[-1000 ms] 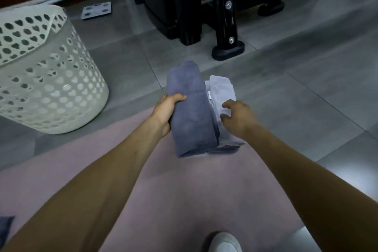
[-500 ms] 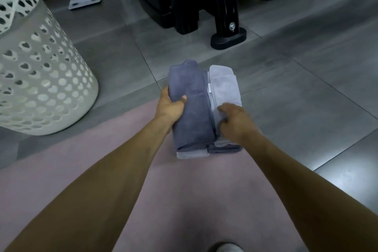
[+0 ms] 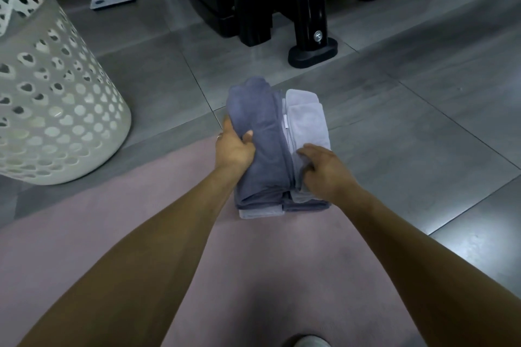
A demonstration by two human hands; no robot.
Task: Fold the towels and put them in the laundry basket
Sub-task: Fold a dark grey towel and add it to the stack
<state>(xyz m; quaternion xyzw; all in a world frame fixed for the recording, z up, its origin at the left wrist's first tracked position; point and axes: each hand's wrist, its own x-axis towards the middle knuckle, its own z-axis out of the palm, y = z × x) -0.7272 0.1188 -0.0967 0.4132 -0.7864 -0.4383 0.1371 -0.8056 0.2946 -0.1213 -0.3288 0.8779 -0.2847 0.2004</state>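
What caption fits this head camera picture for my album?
Both hands, left hand and right hand, grip folded towels near the white laundry basket.

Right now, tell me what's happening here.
A person holds a stack of folded towels between both hands. The left hand grips the dark blue-grey towel; the right hand has its fingers curled into the pale lilac towel beside it. The white perforated laundry basket stands off to the left on the grey floor; these towels aren't in it yet.
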